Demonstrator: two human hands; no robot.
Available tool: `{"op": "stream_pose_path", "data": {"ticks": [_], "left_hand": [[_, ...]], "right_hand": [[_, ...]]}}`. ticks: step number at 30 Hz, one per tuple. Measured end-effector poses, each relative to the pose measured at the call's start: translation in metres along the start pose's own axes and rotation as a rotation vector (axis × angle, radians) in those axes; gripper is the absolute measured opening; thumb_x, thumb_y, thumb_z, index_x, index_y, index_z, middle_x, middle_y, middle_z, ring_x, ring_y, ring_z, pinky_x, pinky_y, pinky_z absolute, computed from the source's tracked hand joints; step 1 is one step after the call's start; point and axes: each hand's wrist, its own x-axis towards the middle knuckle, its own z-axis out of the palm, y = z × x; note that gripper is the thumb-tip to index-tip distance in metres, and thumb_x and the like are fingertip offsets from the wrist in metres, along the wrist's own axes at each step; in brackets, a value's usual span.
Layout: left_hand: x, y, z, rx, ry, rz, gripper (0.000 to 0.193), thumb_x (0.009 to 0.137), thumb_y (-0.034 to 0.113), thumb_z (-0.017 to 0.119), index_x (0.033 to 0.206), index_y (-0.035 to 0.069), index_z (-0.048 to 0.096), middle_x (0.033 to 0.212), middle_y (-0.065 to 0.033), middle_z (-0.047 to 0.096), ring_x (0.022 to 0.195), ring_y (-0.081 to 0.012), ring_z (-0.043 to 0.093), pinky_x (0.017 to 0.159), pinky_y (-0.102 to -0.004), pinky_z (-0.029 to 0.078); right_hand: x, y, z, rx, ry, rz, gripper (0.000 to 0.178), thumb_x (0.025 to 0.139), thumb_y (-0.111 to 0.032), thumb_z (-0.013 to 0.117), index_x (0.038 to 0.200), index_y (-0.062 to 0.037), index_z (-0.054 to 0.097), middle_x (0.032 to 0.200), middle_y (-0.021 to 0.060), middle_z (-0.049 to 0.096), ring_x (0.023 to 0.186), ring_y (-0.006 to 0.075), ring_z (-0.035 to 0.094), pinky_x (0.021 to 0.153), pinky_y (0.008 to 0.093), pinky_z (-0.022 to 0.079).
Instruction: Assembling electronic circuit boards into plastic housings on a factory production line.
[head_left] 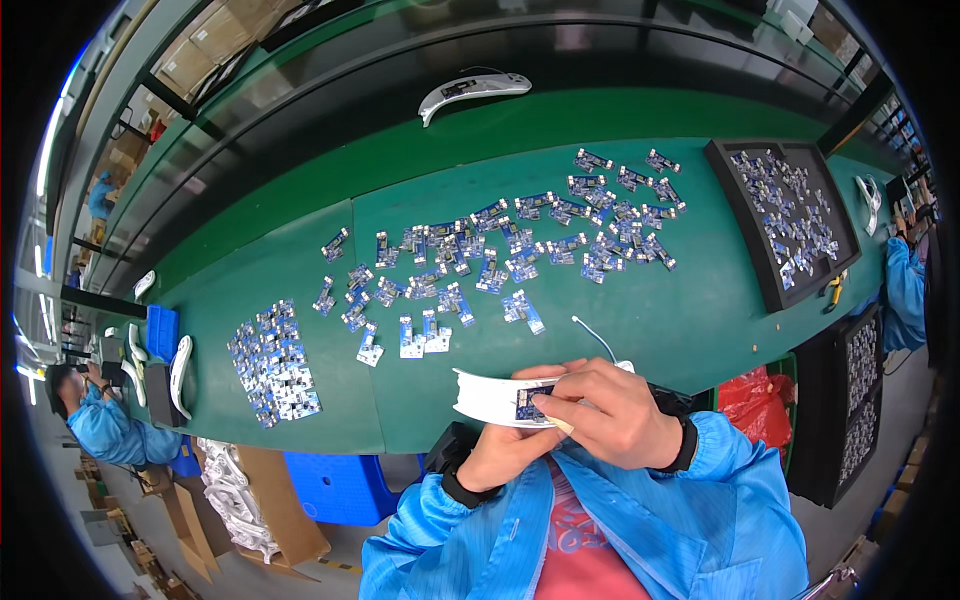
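A curved white plastic housing [482, 396] lies across my hands at the table's near edge. My left hand [506, 456] is closed round its underside. A small blue circuit board [525, 404] sits inside the housing's hollow. The thumb and fingers of my right hand [622, 415] are closed on this board and the housing's right part. A thin pale cable [596, 336] sticks up beyond my right hand, its lower end hidden. Something small and yellowish [562, 424] shows by my right fingertips; its kind is unclear.
Many loose circuit boards [490, 270] spread over the green table [420, 390], with a tight block of boards [275, 362] at left. A black tray [772, 285] of boards lies right. Another white housing [475, 90] rests at the back. Co-workers [110, 425] sit at both sides.
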Motion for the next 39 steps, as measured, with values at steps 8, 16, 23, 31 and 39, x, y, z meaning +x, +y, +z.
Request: {"op": "stream_pose_path", "data": {"ticks": [8, 16, 23, 31, 39], "left_hand": [[0.002, 0.002, 0.004, 0.048, -0.005, -0.011, 0.059, 0.084, -0.012, 0.057, 0.137, 0.001, 0.035, 0.141, -0.0152, 0.044, 0.12, -0.018, 0.052, 0.098, -0.0314, 0.045], [0.0, 0.004, 0.001, 0.023, 0.016, -0.102, 0.059, 0.084, -0.011, 0.058, 0.137, 0.0, 0.035, 0.14, -0.0146, 0.045, 0.12, -0.0182, 0.051, 0.097, -0.0308, 0.045], [-0.006, -0.013, -0.005, -0.017, -0.014, -0.037, 0.051, 0.09, 0.002, 0.056, 0.136, -0.001, 0.036, 0.12, -0.0102, 0.053, 0.111, -0.0186, 0.054, 0.091, -0.0349, 0.049], [-0.016, -0.021, 0.005, -0.255, 0.219, -0.022, 0.047, 0.098, 0.022, 0.042, 0.135, -0.005, 0.034, 0.126, -0.0185, 0.051, 0.116, -0.0315, 0.055, 0.096, -0.0492, 0.049], [-0.003, 0.001, 0.006, -0.385, 0.056, 0.018, 0.044, 0.1, 0.019, 0.038, 0.136, -0.007, 0.034, 0.133, -0.0253, 0.048, 0.121, -0.0355, 0.053, 0.101, -0.0501, 0.045]], "right_hand": [[0.002, -0.006, -0.003, -0.03, 0.015, 0.003, 0.032, 0.065, -0.002, 0.066, 0.096, 0.0026, 0.067, 0.087, 0.0092, 0.059, 0.077, 0.0245, 0.062, 0.063, 0.0332, 0.054], [-0.004, -0.001, 0.002, -0.064, -0.021, -0.019, 0.034, 0.064, -0.003, 0.065, 0.097, 0.0035, 0.066, 0.089, 0.01, 0.058, 0.08, 0.025, 0.062, 0.064, 0.0334, 0.054], [-0.005, 0.001, 0.002, -0.023, -0.051, 0.03, 0.035, 0.065, -0.005, 0.066, 0.099, 0.0022, 0.066, 0.091, 0.0092, 0.06, 0.079, 0.0245, 0.06, 0.061, 0.0331, 0.049], [-0.01, -0.006, 0.004, -0.077, -0.087, 0.07, 0.033, 0.07, -0.007, 0.066, 0.103, -0.0004, 0.066, 0.092, 0.0079, 0.06, 0.081, 0.0238, 0.058, 0.066, 0.0357, 0.044], [-0.003, 0.016, -0.018, 0.166, -0.089, 0.388, 0.038, 0.084, -0.012, 0.065, 0.121, -0.005, 0.056, 0.117, 0.012, 0.052, 0.098, 0.0321, 0.057, 0.088, 0.0385, 0.046]]}}
